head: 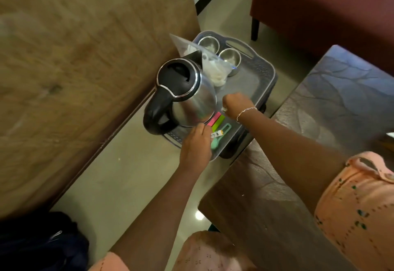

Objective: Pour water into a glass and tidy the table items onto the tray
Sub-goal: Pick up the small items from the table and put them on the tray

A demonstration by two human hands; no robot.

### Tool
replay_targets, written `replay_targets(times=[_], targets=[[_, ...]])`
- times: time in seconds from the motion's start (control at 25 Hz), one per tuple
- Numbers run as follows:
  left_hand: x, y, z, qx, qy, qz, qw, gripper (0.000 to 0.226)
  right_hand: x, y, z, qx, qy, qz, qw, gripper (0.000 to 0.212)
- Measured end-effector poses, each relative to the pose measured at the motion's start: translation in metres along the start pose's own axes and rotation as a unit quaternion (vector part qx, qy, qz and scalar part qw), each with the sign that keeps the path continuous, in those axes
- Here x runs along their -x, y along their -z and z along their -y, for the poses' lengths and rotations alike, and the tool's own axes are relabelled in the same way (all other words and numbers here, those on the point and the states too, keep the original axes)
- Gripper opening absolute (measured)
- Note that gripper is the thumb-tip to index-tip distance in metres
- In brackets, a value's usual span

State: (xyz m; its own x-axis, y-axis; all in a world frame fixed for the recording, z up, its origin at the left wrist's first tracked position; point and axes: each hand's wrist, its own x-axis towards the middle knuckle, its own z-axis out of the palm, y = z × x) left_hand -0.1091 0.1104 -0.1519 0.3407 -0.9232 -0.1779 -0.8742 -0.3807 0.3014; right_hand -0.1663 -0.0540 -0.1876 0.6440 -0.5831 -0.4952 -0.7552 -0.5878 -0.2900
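A head-mounted view, looking down. We judge the tidying step to be well advanced, with the items gathered on the grey tray (253, 83), which appears to be carried over the floor between a wooden panel at the left and the dark counter (266, 185) at the right. The left hand (195, 145) closes over the near edge of the tray and the right hand (235, 103) is fisted at its right edge; we read both grips as holding the tray, though the fingers are hidden beneath the rim. A small pale object shows under the right fist, and we cannot tell what it is. The steel kettle (183, 93) stands on the near-left part of the tray, just beyond the left hand, its black handle overhanging the left edge. Farther off lie a clear plastic bag (215, 68) and two steel bowls (219, 51) at the far end. Coloured sticky notes (217, 121) and a green clip (221, 134) lie between the two hands. No glass is visible, so the pouring step cannot be assessed. The next move calls for keeping the tray level, since the tall kettle sits off-centre and could slide or tip.
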Motion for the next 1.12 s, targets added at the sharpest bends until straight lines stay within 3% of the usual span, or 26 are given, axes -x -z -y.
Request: replay_targets(times=[0.24, 0.4, 0.48, 0.64, 0.72, 0.88, 1.12], targets=[[-0.012, -0.005, 0.007, -0.066, -0.082, 0.047, 0.993, 0.046, -0.015, -0.013, 0.006, 0.040, -0.012, 0.019, 0.999, 0.024], [-0.019, -0.007, 0.011, -0.097, -0.100, 0.086, 0.987, 0.055, -0.020, -0.007, -0.002, -0.028, -0.034, 0.013, 0.999, 0.026], [-0.024, -0.004, 0.010, -0.125, -0.133, 0.084, 0.980, 0.048, -0.017, 0.003, -0.009, -0.107, -0.055, -0.033, 0.992, 0.026], [-0.050, -0.005, -0.001, -0.209, -0.252, 0.082, 0.941, 0.014, 0.018, 0.018, -0.022, -0.223, -0.071, -0.216, 0.948, 0.020], [-0.072, -0.008, -0.006, -0.255, -0.272, 0.095, 0.923, 0.027, 0.042, 0.020, -0.026, -0.253, -0.069, -0.265, 0.928, 0.018], [-0.116, -0.017, -0.030, -0.267, -0.296, 0.113, 0.910, 0.024, 0.080, 0.016, -0.044, -0.275, -0.071, -0.326, 0.902, 0.015], [-0.152, -0.034, -0.041, -0.262, -0.227, 0.216, 0.913, 0.025, 0.103, 0.002, -0.075, -0.284, -0.117, -0.325, 0.895, 0.013]])
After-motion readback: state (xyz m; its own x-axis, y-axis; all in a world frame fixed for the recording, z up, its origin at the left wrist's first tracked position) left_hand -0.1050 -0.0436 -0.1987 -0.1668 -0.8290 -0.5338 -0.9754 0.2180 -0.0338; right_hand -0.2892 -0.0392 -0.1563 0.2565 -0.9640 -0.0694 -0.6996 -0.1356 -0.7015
